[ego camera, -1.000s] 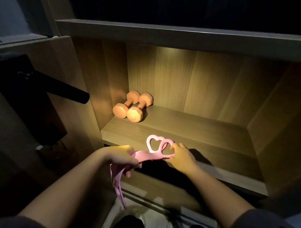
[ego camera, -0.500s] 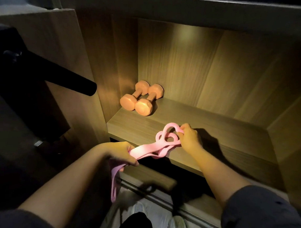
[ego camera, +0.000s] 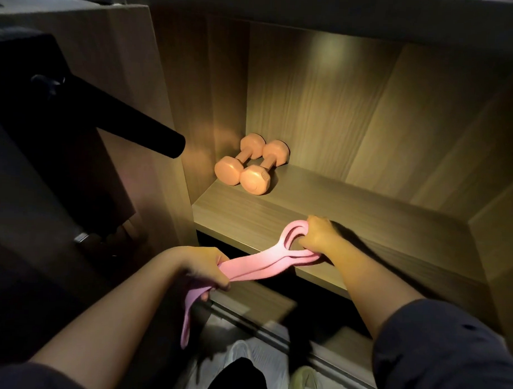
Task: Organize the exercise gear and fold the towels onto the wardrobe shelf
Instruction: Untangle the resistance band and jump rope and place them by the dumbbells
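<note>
1. Both hands grip a pink band (ego camera: 264, 260): left hand (ego camera: 207, 267) at lower centre, right hand (ego camera: 317, 238) over the shelf (ego camera: 364, 224) edge.
2. Fingertips curl out of sight inside the band's loops.
3. Two dumbbells (ego camera: 252, 166) lie touching at the shelf's back left.
4. Dark shapes at the left are unreadable.

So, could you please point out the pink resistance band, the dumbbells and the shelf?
pink resistance band (ego camera: 261, 260): head view, flat middle stretch.
dumbbells (ego camera: 255, 179): head view, right one's near end face.
shelf (ego camera: 364, 224): head view, bare board.
</note>
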